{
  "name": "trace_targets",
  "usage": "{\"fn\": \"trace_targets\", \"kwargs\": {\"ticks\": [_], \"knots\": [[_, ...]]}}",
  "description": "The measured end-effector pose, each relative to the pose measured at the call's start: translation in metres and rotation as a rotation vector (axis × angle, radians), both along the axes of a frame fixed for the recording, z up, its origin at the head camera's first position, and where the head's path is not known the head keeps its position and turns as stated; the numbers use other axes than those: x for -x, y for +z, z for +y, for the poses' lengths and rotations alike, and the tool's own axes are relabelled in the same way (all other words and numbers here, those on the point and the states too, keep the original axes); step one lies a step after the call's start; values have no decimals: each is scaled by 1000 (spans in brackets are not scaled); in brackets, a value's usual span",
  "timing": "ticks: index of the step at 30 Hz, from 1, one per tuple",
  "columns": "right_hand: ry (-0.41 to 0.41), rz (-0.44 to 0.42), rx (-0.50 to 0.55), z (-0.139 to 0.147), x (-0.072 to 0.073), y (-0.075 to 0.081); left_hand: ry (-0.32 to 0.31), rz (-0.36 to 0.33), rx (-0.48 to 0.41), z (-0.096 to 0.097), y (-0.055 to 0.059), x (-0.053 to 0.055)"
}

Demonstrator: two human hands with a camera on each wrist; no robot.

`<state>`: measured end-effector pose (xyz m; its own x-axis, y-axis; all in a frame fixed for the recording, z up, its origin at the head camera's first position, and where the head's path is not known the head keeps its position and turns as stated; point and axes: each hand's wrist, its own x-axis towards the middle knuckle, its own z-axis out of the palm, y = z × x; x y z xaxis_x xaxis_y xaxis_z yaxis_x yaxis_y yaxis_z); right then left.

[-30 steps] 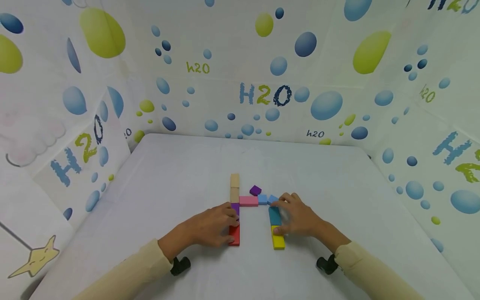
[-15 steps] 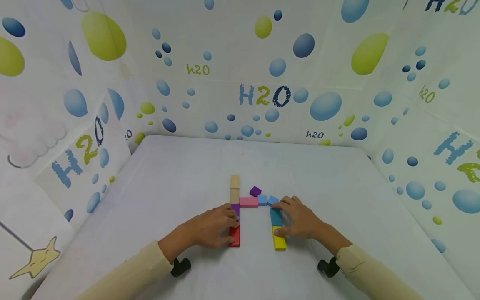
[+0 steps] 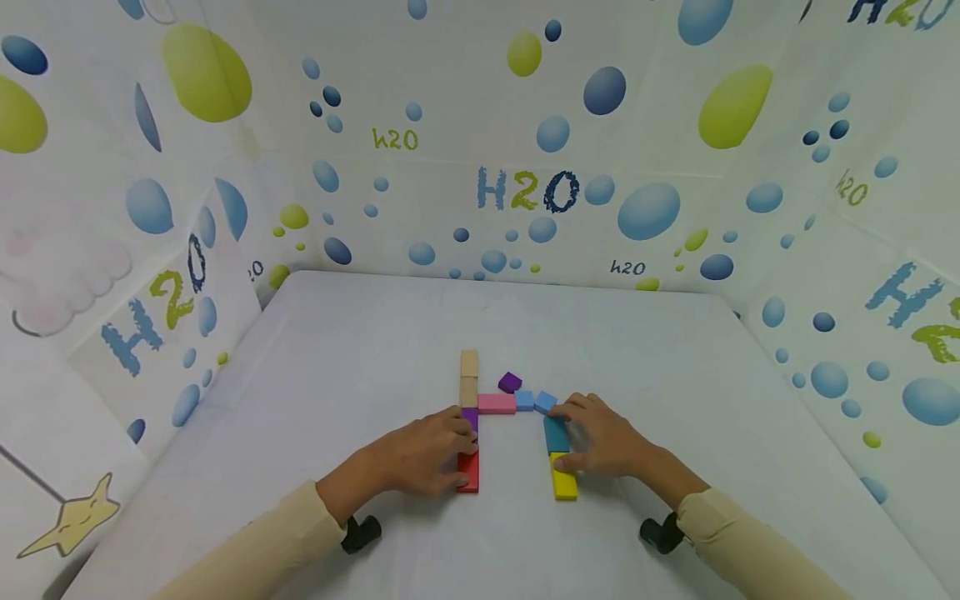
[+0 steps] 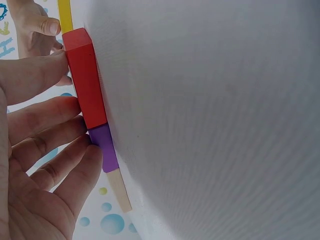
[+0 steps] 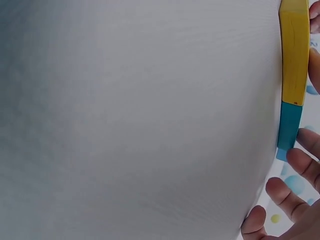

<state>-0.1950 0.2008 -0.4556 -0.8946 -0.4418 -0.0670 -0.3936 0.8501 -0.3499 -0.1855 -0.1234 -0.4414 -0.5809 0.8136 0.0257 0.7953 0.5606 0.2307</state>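
- While both palms are lowered over the blocks, the left hand (image 3: 420,454) has its fingers spread and only slightly bent, tips against two blocks; no finger wraps round either one.
- Under the left thumb and nearer fingers: the red block (image 4: 87,80), flat on the white tabletop (image 3: 375,333), at the near end of the left column.
- Under the farther left fingertips: the purple block (image 4: 107,147), meeting the red block end to end.
- Beyond it, continuing the column: two natural-wood blocks (image 3: 468,390), in line.
- Right hand (image 3: 603,433): thumb and fingers held well apart and loosely extended, nothing enclosed or lifted. Thumb touches the yellow block (image 5: 295,57); the foremost fingertips sit at the far end of the teal block (image 5: 289,125).
- Yellow and teal blocks meet end to end in the right column, which slants slightly, its near end farther right.
- Between the columns: the pink block (image 3: 497,404) adjoins the left column; a light-blue block (image 3: 524,401) follows it, then a tilted light-blue block (image 3: 545,402) near the teal one. Contact at that last corner cannot be confirmed.
- Just beyond this crossbar: an angled purple piece (image 3: 510,382), outside the row.
- Beige sleeves (image 3: 750,533) cover both forearms; a black wrist camera (image 3: 362,534) shows below each wrist.
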Motion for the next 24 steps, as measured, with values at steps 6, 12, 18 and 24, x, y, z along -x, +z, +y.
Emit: {"fn": "trace_targets", "kwargs": {"ticks": [6, 12, 18, 24], "knots": [[4, -4, -11, 2, 1, -1, 5, -2, -2, -1, -1, 1], [8, 0, 4, 3, 0, -2, 9, -19, -1, -1, -2, 1], [18, 16, 12, 3, -2, -5, 10, -19, 6, -1, -3, 2], [37, 25, 10, 3, -3, -5, 14, -18, 6, -1, -3, 2]]}}
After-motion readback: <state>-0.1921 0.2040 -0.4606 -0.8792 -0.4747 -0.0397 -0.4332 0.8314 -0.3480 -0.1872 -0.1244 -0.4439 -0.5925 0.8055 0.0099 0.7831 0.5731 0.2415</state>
